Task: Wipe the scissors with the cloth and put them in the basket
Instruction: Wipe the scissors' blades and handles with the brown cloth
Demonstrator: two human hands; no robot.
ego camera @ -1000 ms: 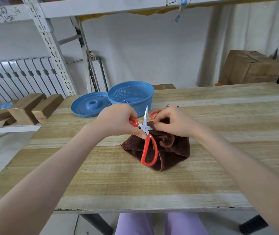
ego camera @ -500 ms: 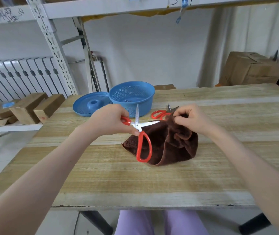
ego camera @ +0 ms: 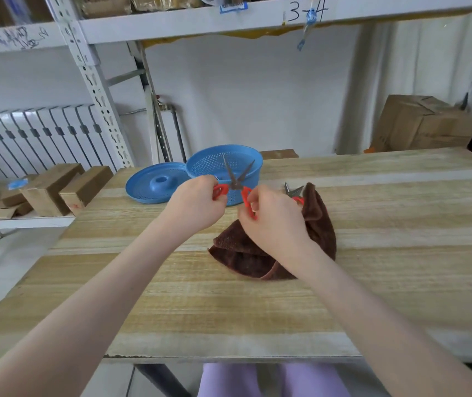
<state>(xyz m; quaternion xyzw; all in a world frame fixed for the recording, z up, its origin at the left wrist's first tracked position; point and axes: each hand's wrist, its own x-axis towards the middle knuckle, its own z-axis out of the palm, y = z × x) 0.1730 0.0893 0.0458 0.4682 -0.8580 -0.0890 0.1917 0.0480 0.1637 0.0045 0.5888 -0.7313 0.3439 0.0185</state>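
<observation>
I hold red-handled scissors (ego camera: pixel 236 183) with their blades spread apart and pointing up in front of the blue basket (ego camera: pixel 214 164). My left hand (ego camera: pixel 197 207) grips the left handle loop and my right hand (ego camera: pixel 274 222) grips the right one. The brown cloth (ego camera: pixel 320 222) lies crumpled on the table under and behind my right hand. A second pair of red-handled scissors (ego camera: pixel 293 191) lies on the table past the cloth, mostly hidden by it.
A blue lid (ego camera: pixel 154 184) lies left of the basket. The wooden table (ego camera: pixel 257 305) stretches wide in front of me. Wooden blocks (ego camera: pixel 57 187) sit on a low shelf at left. A cardboard box (ego camera: pixel 421 124) stands at back right.
My right hand let go of the cloth and took the scissors' right handle. The scissors rose from over the cloth to in front of the basket, blades now pointing up.
</observation>
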